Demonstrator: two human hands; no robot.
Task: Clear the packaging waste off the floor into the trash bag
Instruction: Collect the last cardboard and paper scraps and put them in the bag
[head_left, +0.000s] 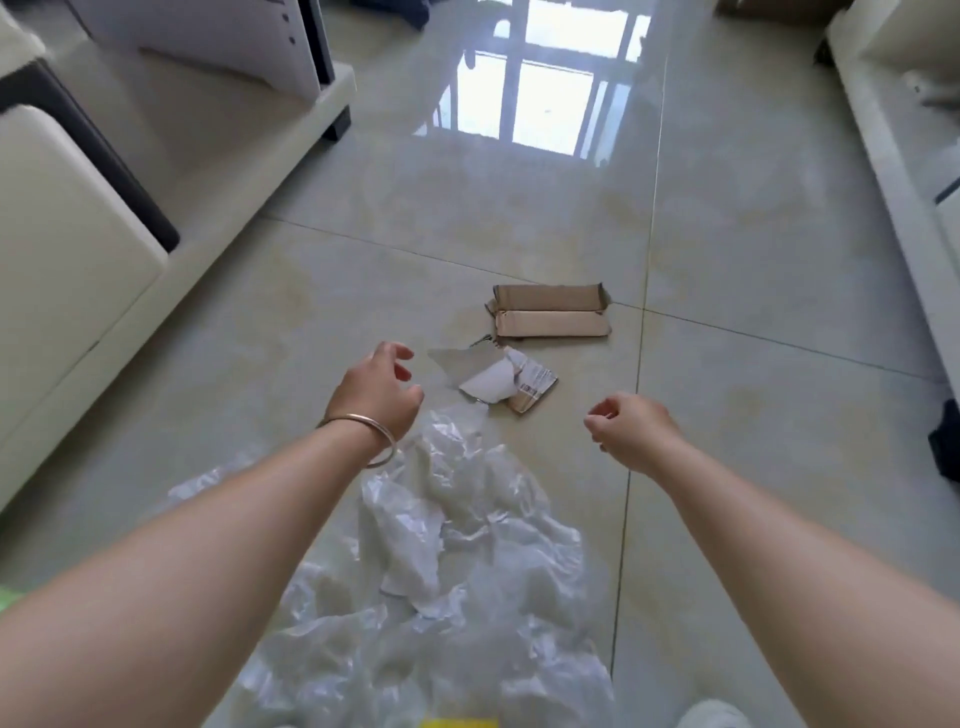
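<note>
A crumpled clear plastic trash bag (447, 561) lies spread on the tiled floor below my arms. Beyond it lies a torn white and brown wrapper with a printed label (506, 382). Farther off rests a flattened brown cardboard box (550, 312). My left hand (376, 389), with a bangle on the wrist, hovers just left of the torn wrapper, fingers loosely curled and holding nothing. My right hand (631, 426) hangs to the right of the wrapper, fingers loosely curled, empty too.
A cream sofa (67, 249) runs along the left side. A low white cabinet (893, 156) lines the right wall. A dark object (945, 447) sits at the right edge. A white shoe (714, 714) shows at the bottom. The glossy floor reflects a window.
</note>
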